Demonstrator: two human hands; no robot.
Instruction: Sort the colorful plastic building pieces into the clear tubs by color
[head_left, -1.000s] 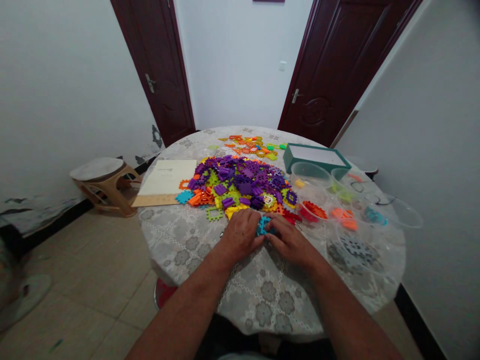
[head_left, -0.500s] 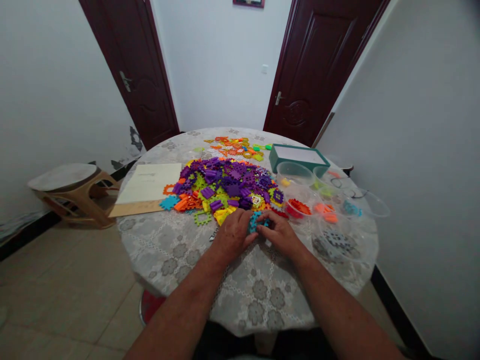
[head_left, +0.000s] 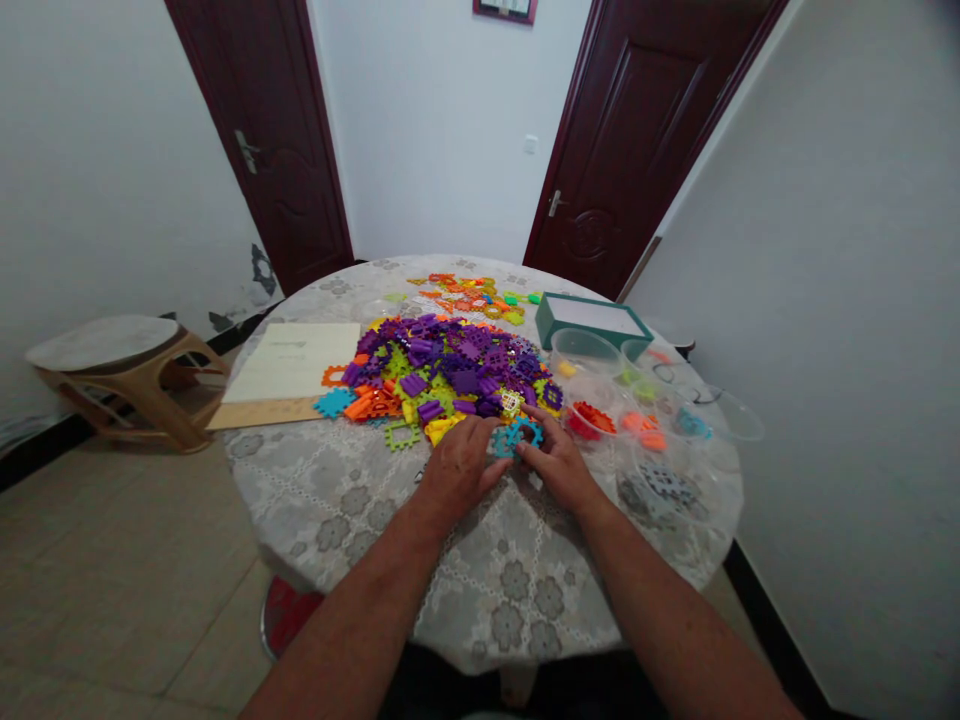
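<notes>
Watching the head feed from my desk. A round table (head_left: 480, 590) under a patterned cloth fills most of the view. The biggest thing on it is a heap of plastic tiles (head_left: 450, 365), mostly purple with green, orange and yellow mixed in. A smaller scatter of tiles (head_left: 472, 290) lies at the far edge. A booklet (head_left: 296, 360) sits left of the heap and a teal box (head_left: 589, 318) right of it.

Clear bowls stand near the box. One is the red bowl (head_left: 592, 420), one the orange bowl (head_left: 643, 425), and the nearest bowl (head_left: 664, 485) holds dark bits. By my reading each bowl holds only a few tiles of one colour and the heap is barely dented, so little is done and most is left.

Left hand (head_left: 457, 465) and right hand (head_left: 559, 462) lie side by side at the heap's near edge, fingertips facing. The blue pieces (head_left: 516, 435) sit between them, just short of the heap. Both hands are pinched onto them, one from each side. I cannot tell whether they are clipped together; too small at this range.
</notes>
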